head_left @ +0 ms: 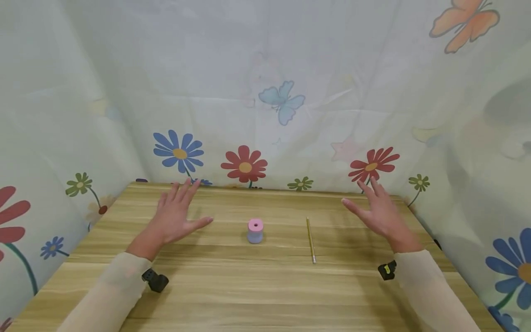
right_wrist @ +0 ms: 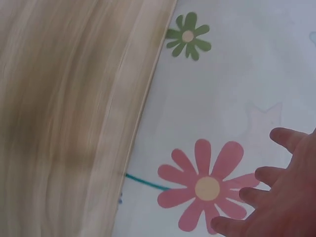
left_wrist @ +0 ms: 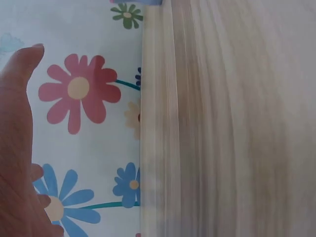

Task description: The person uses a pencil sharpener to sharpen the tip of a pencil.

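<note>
Near the middle of the wooden table stands a small pencil sharpener-like cylinder (head_left: 255,231), pink on top with a dark hole and pale lilac below. A yellow pencil (head_left: 310,240) lies to its right, its eraser end toward me. To the left of the cylinder my left hand (head_left: 175,216) is held over the table, fingers spread and thumb pointing inward, holding nothing. My right hand (head_left: 379,213) hovers right of the pencil with fingers extended and nothing in it. In the right wrist view the fingers (right_wrist: 269,175) show against the flowered cloth.
The wooden table (head_left: 265,295) ends at a back edge against a cloth backdrop (head_left: 199,69) printed with flowers and butterflies, which also hangs at both sides. A black wrist camera (head_left: 155,280) sits at the left sleeve and another black camera (head_left: 387,270) at the right sleeve.
</note>
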Demonstrator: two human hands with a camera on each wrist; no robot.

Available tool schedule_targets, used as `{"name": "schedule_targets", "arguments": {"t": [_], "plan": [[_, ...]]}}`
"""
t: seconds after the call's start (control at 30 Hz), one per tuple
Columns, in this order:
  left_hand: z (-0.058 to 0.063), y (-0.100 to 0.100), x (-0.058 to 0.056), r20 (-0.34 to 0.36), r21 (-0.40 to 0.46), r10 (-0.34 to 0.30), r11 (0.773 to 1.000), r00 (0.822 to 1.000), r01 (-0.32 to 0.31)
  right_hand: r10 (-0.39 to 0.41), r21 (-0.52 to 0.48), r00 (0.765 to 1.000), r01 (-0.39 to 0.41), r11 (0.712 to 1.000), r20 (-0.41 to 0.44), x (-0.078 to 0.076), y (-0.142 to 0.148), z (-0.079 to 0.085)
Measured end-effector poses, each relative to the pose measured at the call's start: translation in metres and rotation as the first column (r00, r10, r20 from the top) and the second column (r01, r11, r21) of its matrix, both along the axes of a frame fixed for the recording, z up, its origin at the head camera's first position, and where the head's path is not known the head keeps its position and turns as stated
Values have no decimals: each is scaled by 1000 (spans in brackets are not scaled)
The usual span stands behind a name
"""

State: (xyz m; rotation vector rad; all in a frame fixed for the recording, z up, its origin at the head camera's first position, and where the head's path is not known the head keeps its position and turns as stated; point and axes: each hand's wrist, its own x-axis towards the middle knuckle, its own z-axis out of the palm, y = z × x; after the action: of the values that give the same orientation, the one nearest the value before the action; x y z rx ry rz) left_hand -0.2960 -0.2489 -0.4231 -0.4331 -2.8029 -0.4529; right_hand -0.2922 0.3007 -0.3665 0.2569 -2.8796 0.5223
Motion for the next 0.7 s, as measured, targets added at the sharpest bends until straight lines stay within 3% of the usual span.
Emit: {"name": "schedule_targets", "arguments": {"t": [0.33, 0.5, 0.7], "plan": [[-9, 14, 0, -83, 111, -65, 991, 994, 75, 16, -66, 999, -18, 998, -37, 5, -12, -10], [-15, 19, 1, -38, 200, -91, 975, 995, 97, 18, -124, 996, -30, 992, -92, 5, -16, -17], [-17, 27, 4, 1, 331, -110, 938, 994, 103, 17, -176, 992, -39, 984, -128, 4, -23, -25]]}}
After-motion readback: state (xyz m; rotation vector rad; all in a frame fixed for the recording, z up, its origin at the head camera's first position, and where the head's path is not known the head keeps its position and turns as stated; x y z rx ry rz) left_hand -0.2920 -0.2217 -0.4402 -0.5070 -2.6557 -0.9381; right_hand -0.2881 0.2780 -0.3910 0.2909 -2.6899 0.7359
